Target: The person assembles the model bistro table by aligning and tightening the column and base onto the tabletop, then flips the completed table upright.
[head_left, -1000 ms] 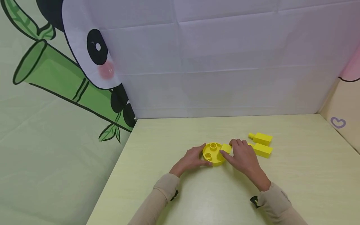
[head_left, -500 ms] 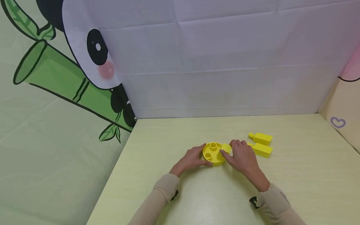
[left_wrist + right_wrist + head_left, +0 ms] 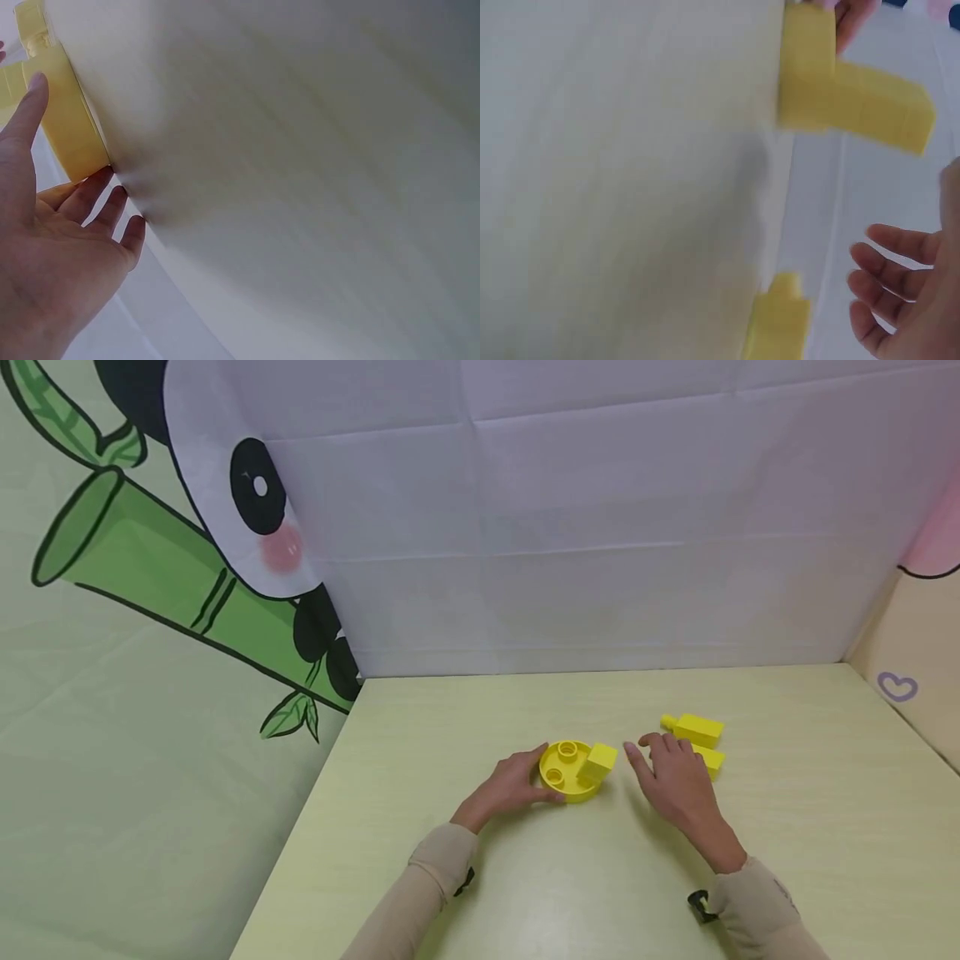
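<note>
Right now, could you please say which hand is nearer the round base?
Left: the left hand holds the round base; the right hand is apart, to its right.

On the surface [image 3: 480, 877], the socketed base [image 3: 567, 770], with a mounted block [image 3: 599, 762] on its right side, lies between left grip [image 3: 517, 781] and right grip [image 3: 677, 782], and farther right a pegged block [image 3: 699, 729] sits behind a second block [image 3: 711, 760].

Left hand [image 3: 517, 781] holds the round yellow dish [image 3: 573, 772] by its rim, and a yellow block [image 3: 597, 763] leans up from the dish's right side! Right hand [image 3: 678, 783] sits empty, right of the dish, partly covering one of two more blocks [image 3: 698, 729] on the table [image 3: 558, 885].
</note>
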A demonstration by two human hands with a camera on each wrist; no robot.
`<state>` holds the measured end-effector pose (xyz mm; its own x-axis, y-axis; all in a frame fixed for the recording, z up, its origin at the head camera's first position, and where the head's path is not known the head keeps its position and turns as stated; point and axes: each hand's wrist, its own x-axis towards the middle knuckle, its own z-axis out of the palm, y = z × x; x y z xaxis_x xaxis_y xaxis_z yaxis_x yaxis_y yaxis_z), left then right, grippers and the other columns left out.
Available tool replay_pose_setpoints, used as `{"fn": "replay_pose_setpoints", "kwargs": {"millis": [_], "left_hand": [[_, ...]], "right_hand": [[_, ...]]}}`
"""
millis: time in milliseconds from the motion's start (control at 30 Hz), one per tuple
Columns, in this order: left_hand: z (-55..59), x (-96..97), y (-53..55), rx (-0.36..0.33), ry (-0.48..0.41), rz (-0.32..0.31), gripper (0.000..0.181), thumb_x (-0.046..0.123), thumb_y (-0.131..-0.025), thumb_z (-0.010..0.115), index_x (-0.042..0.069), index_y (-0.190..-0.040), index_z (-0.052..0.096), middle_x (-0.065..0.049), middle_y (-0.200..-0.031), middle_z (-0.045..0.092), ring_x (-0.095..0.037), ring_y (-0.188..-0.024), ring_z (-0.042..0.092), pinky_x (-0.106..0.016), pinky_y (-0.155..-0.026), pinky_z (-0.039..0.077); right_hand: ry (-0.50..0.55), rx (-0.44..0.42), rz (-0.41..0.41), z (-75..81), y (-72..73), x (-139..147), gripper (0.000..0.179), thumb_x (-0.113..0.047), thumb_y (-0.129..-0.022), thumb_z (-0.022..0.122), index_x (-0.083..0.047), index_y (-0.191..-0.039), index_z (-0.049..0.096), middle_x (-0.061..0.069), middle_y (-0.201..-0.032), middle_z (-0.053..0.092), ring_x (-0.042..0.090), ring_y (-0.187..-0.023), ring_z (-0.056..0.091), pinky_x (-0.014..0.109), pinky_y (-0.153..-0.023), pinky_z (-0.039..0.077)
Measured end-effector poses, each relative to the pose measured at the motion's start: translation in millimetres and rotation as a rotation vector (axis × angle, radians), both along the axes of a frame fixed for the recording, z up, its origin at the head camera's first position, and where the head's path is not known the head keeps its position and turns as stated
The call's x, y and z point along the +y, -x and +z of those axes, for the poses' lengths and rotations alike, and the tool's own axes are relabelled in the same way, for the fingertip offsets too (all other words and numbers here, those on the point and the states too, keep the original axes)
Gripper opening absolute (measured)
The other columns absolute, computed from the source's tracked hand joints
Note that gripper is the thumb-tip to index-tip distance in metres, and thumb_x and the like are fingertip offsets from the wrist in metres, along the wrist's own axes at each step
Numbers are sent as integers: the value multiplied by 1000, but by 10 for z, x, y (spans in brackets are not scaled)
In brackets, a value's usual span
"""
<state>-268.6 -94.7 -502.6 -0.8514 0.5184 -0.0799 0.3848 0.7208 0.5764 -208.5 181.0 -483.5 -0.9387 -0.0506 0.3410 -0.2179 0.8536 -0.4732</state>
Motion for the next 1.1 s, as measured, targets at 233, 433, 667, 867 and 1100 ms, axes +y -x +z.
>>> {"fn": "replay_pose_setpoints", "kwargs": {"millis": [233,433,667,867,1100], "left_hand": [[26,8,-19,-14,12,-6,96,49,-91,79,6,-162,31,-9,-161,42,-30,-147,39,-53,-121,26],[9,-3,-13,-5,19,-5,97,50,-90,79,6,-162,31,-9,-160,43,-29,-147,39,-52,-121,27],[6,-20,-10,-1,27,-5,97,50,-90,79,6,-163,31,-8,-161,43,-29,-147,39,-52,-121,27],[27,-10,-18,11,16,-7,97,49,-90,80,5,-162,32,-10,-160,43,-29,-146,40,-48,-120,31],[27,-15,-19,13,21,-1,98,50,-89,80,4,-162,32,-10,-160,43,-30,-146,40,-49,-120,30]], "right_hand": [[-22,-37,-109,-162,-32,455,52,-24,-99,67,16,-129,53,40,-120,44,60,-104,41,65,-75,41],[-21,-182,-145,-212,-61,731,64,-24,-98,62,21,-137,37,46,-123,34,64,-107,32,73,-79,35],[-46,-259,-132,-163,-75,803,54,-23,-100,58,20,-130,45,42,-121,44,61,-106,36,73,-81,38],[-29,-303,-170,-123,-73,820,55,-25,-96,59,19,-126,47,39,-115,49,58,-103,38,71,-80,37],[-31,-173,-161,-116,-58,775,52,-24,-95,67,18,-120,52,39,-115,50,59,-105,39,72,-82,36]]}}
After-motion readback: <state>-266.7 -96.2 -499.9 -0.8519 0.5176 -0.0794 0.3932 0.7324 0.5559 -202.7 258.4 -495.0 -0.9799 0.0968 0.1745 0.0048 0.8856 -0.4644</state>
